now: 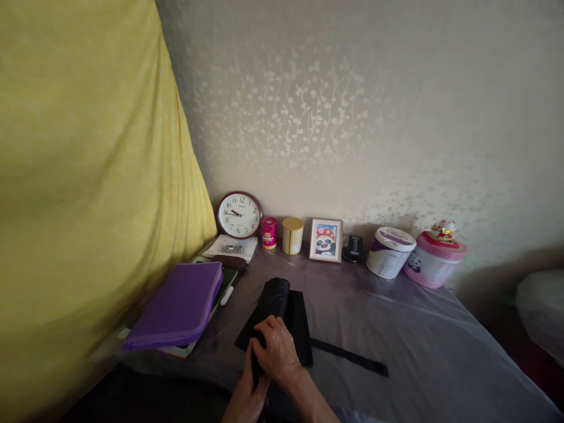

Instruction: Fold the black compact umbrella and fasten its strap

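A black folded umbrella [274,296] lies at the near edge of the table, its loose fabric flaps [301,323] spread at both sides. From its right side a flat black strap [350,356] stretches across the cloth. My left hand [247,395] is closed round the umbrella's near end, thumb pointing up. Just above, my right hand [277,349] presses over the black fabric with curled fingers, close against the left one. Both hands cover the near part of the umbrella.
A purple zip folder [176,305] lies on books at the left, beside a white marker [226,295]. Along the wall stand a round clock [239,215], a pink can [268,234], a yellow-lidded can [292,236], a panda picture frame [326,241], and two tubs [390,252]. Yellow curtain [97,176] hangs left.
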Tool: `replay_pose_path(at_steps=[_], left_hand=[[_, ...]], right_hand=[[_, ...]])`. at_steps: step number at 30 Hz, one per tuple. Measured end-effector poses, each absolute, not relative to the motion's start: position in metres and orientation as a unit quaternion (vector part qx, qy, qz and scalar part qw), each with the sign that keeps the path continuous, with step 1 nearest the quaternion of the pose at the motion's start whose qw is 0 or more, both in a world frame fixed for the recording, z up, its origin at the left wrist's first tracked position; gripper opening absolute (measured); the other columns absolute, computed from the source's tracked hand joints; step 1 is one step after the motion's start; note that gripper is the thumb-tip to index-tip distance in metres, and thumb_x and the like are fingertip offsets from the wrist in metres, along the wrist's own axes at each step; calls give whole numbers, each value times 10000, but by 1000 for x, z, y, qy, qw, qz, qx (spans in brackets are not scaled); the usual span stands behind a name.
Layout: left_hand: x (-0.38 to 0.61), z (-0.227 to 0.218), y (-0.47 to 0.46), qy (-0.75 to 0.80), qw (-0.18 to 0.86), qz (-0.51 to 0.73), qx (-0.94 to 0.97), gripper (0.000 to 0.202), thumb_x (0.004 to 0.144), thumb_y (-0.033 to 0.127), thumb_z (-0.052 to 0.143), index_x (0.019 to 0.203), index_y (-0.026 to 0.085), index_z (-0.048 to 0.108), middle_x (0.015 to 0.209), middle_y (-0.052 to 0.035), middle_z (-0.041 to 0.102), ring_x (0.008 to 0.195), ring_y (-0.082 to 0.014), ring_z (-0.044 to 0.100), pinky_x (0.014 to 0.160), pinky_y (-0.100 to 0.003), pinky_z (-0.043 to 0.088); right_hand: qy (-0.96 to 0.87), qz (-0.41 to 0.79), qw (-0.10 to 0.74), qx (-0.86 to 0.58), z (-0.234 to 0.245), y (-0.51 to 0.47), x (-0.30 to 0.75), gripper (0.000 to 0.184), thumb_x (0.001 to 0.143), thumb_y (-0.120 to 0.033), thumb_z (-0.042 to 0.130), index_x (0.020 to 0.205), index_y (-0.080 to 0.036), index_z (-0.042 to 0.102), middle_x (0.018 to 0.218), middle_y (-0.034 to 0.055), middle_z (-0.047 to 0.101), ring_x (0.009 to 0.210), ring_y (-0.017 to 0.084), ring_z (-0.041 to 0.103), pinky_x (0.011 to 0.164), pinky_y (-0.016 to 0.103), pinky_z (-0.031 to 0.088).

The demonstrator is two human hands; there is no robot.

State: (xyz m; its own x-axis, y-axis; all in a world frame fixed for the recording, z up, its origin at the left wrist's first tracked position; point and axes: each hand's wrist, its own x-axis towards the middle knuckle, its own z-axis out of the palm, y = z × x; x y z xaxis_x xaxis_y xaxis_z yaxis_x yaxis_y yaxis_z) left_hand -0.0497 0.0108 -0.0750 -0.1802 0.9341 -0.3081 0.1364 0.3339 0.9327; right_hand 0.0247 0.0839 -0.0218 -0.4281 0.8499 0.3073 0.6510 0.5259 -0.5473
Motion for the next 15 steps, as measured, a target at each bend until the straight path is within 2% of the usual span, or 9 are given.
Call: replay_pose_path(at_steps=[4, 8, 10, 12, 15], left_hand=[[-51, -72, 8, 630, 466, 456, 422, 1001, 734, 648, 436, 1374, 153, -154, 619, 2, 605, 408, -145, 515, 427, -246, 403], [-52, -73, 8, 620, 445, 452, 463, 987, 749, 499, 508, 1371, 167, -181, 856, -82, 670, 433, -163, 571, 495, -292, 451], [-54, -78, 10, 602, 434, 470, 477, 986, 727, 430, 542, 1381, 170, -148, 1016, -123, 644, 614, -199, 643, 623, -310, 481], [-56, -84, 13, 587, 431, 485, 484, 987, 694, 385, 574, 1394, 175, -89, 1127, -136, 596, 816, -228, 648, 733, -311, 476], [-59, -88, 17, 577, 433, 482, 497, 958, 666, 344, 598, 1401, 188, 3, 1148, -127, 584, 963, -251, 610, 805, -316, 462]], right_hand=[[-840, 179, 279, -430, -21, 77, 27, 142, 758, -214, 553, 867, -226, 643, 896, 23, 582, 880, 180, 498, 799, 301, 397], [-845, 193, 290, -405, -23, 71, 31, 134, 768, -184, 532, 829, -220, 646, 900, 16, 590, 882, 179, 481, 794, 302, 378], [-848, 202, 300, -389, -26, 68, 33, 150, 774, -168, 517, 842, -217, 642, 905, 15, 601, 888, 180, 476, 802, 307, 369], [-845, 215, 315, -374, -29, 66, 35, 169, 769, -146, 509, 856, -213, 637, 900, 12, 613, 893, 180, 474, 809, 309, 364], [-837, 241, 342, -352, -30, 66, 38, 200, 731, -92, 512, 842, -206, 634, 890, 2, 626, 873, 165, 480, 819, 296, 366]])
